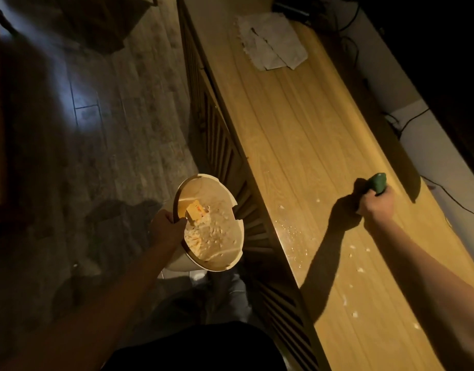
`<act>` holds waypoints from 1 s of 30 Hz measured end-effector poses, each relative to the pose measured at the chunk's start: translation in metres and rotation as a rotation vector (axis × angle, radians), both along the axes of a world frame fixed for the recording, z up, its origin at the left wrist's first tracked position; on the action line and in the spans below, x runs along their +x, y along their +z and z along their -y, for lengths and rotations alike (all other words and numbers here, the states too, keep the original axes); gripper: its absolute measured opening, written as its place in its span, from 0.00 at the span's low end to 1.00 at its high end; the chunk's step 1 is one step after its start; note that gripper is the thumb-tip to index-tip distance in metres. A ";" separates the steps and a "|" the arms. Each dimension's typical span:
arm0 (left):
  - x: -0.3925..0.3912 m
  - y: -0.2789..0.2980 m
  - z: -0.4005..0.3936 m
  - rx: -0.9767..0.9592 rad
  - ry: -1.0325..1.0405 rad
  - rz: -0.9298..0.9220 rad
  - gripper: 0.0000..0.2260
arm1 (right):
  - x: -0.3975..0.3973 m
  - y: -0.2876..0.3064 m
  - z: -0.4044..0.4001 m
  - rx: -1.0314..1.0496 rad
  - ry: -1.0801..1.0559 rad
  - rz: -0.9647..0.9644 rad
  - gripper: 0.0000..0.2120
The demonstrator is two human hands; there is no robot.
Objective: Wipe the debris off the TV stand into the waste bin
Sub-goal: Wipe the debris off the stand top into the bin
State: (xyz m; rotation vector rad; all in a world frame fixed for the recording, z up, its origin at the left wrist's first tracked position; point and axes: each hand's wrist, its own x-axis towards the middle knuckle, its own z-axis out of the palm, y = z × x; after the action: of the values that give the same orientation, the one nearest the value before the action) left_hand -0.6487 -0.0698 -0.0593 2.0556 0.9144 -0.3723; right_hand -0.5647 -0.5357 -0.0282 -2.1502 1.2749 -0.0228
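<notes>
White debris [351, 255] lies scattered on the stand [297, 145], near its front edge. The right hand [376, 203] grips a green cloth [378, 183] beyond it. The left hand [167, 228] clamps the bin [213, 223] rim beside that edge; if the bin sits too far out, crumbs could fall to the floor.

The counter [297, 145] has lots of bare room in the middle, with only papers [273, 40] far off and crumbs [353, 253] close by.
</notes>
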 end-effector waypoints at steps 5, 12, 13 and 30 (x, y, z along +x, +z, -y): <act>0.009 -0.001 0.004 0.040 -0.020 0.023 0.12 | 0.022 -0.018 -0.026 -0.039 0.176 -0.093 0.26; 0.023 0.003 0.018 0.055 -0.074 0.005 0.12 | 0.032 -0.016 -0.153 -0.094 0.664 0.070 0.29; 0.024 0.004 0.019 0.053 -0.079 0.001 0.12 | 0.027 -0.014 -0.171 -0.083 0.719 0.088 0.29; -0.019 0.014 0.020 -0.011 -0.079 -0.028 0.15 | -0.104 -0.005 -0.194 0.386 0.698 0.280 0.18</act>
State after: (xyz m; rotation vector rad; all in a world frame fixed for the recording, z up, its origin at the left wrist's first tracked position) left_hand -0.6678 -0.0897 -0.0452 2.0848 0.8481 -0.4486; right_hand -0.6687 -0.3414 -0.0335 -2.0431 0.2976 0.1897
